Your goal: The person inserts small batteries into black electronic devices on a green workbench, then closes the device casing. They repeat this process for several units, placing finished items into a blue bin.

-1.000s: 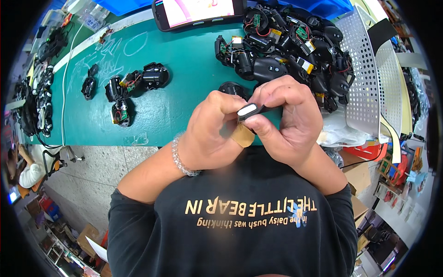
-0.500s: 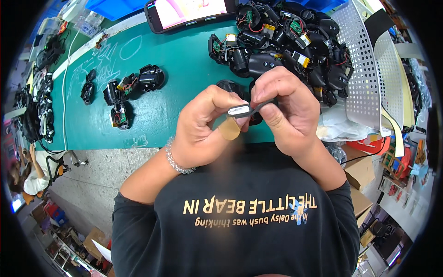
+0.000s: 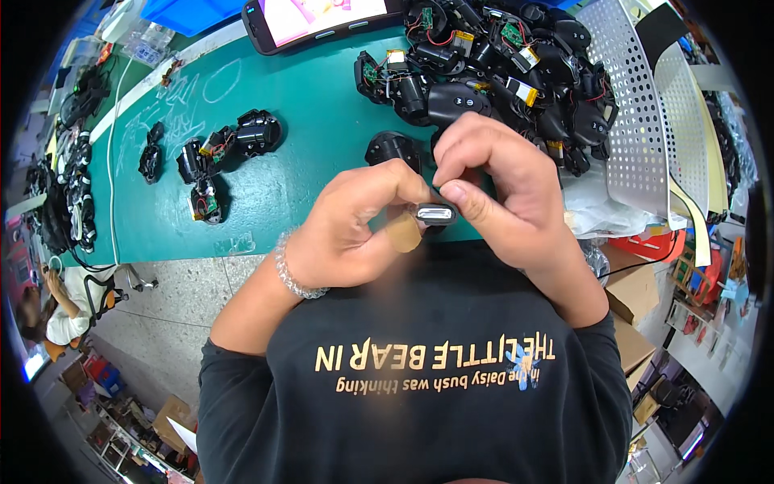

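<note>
Close in front of my chest, a small flat block (image 3: 436,214) with a silvery face and a black band round its edge is pinched between my hands. My left hand (image 3: 347,226) grips it from the left; a tan cover sits over the tip of one digit. My right hand (image 3: 508,194) presses the black band at the block's upper right with thumb and fingertips, the other fingers curled. Just beyond my hands, a black motor-like part (image 3: 393,148) lies on the green table mat (image 3: 314,113). My fingers hide most of the block's sides.
A heap of black housings (image 3: 459,105) with wires, circuit boards and small batteries fills the back right, beside a perforated white basket (image 3: 633,113). A few opened assemblies (image 3: 258,133) lie left. A lit phone (image 3: 322,24) stands at the back. Another person (image 3: 68,310) sits far left.
The black strip that stretched from the block to my right fingers now lies against the block's edge. Both hands have shifted slightly, and the block sits a little lower and further right.
</note>
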A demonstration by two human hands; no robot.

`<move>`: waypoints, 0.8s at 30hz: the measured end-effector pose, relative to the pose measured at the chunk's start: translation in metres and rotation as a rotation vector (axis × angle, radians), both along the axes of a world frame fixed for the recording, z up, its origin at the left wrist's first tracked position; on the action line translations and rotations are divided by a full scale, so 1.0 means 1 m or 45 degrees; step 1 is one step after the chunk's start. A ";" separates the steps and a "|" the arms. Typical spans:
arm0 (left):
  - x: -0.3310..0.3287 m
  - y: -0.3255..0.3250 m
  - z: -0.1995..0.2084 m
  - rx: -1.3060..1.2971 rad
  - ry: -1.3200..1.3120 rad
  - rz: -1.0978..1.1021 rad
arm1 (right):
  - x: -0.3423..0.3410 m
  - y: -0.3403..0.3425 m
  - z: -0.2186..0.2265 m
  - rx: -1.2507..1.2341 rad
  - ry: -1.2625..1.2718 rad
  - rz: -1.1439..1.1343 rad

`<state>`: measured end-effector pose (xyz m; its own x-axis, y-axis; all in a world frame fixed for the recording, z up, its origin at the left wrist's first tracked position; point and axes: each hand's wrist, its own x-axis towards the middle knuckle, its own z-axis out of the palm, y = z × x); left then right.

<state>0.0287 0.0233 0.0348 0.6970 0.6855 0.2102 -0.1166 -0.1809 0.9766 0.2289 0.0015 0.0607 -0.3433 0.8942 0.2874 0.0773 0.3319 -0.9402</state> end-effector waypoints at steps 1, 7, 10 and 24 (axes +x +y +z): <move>0.001 0.000 -0.001 0.015 -0.013 0.008 | 0.001 0.001 -0.001 0.102 -0.028 -0.002; 0.008 0.004 0.006 0.101 0.133 0.102 | 0.001 -0.001 -0.004 0.439 -0.318 -0.119; 0.009 0.007 0.009 0.303 0.327 0.119 | 0.001 0.000 -0.006 0.488 -0.478 -0.162; 0.002 -0.002 -0.019 0.316 0.273 0.568 | -0.015 0.004 -0.018 0.441 -0.248 -0.290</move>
<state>0.0306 0.0217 0.0156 0.3955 0.8720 0.2884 0.2212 -0.3952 0.8916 0.2142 0.0053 0.0431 -0.2266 0.8157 0.5323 0.3488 0.5782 -0.7376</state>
